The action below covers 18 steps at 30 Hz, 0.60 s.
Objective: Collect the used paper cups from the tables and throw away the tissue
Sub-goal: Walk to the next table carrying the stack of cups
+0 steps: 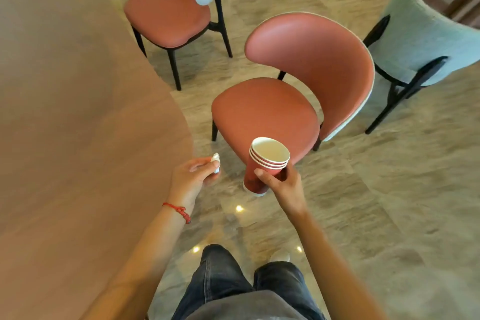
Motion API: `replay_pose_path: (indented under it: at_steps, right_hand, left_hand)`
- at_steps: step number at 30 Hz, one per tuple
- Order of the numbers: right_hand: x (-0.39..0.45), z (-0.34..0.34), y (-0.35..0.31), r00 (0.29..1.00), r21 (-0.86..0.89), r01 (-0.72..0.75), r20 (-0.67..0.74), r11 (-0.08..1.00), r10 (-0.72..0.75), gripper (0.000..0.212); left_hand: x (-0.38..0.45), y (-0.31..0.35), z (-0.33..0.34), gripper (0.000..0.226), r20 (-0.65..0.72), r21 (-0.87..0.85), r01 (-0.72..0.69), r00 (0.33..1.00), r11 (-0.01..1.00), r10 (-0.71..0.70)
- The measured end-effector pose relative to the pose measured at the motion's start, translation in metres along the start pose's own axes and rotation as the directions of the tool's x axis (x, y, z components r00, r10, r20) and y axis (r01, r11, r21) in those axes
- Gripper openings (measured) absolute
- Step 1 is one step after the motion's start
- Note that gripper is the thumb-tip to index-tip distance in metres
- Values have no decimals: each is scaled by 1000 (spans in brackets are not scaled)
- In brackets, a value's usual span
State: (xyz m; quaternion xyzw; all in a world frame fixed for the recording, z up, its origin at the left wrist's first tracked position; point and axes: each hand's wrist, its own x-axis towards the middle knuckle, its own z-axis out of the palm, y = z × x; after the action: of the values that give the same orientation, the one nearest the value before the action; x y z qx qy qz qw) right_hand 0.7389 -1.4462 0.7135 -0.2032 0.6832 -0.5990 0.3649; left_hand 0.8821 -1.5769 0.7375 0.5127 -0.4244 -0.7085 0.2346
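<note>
My right hand (281, 184) grips a stack of three nested red paper cups (262, 166) with white insides, tilted a little, held over the floor in front of a chair. My left hand (193, 175) is closed around a small crumpled white tissue (216, 162), which sticks out past my fingers beside the table edge. A red string bracelet circles my left wrist. Both hands hang above the marble floor, about a hand's width apart.
A large brown wooden table (65, 112) fills the left side. A red chair (280, 101) stands right ahead, another red chair (168, 15) further back, a pale blue chair (420, 41) at right. The marble floor (389, 202) spreads to the right.
</note>
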Motion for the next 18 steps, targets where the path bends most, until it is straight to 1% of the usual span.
replay_pose_path:
  at_steps: [4, 7, 13, 18]
  right_hand:
    - [-19, -74, 4, 987, 50, 15, -158, 999, -7, 41]
    - [-35, -135, 9, 961, 92, 34, -276, 995, -8, 41]
    - [-71, -249, 18, 875, 139, 69, -484, 988, 7, 41]
    - [-94, -318, 27, 796, 158, 86, -604, 984, 28, 40]
  left_hand:
    - [-7, -9, 73, 7, 128, 42, 3, 992, 999, -8]
    - [-19, -26, 136, 4, 232, 95, 5, 972, 996, -27]
    - [-50, -58, 258, 11, 413, 194, -25, 909, 981, -59]
    - [-70, -75, 333, 10, 529, 232, -50, 844, 971, -83]
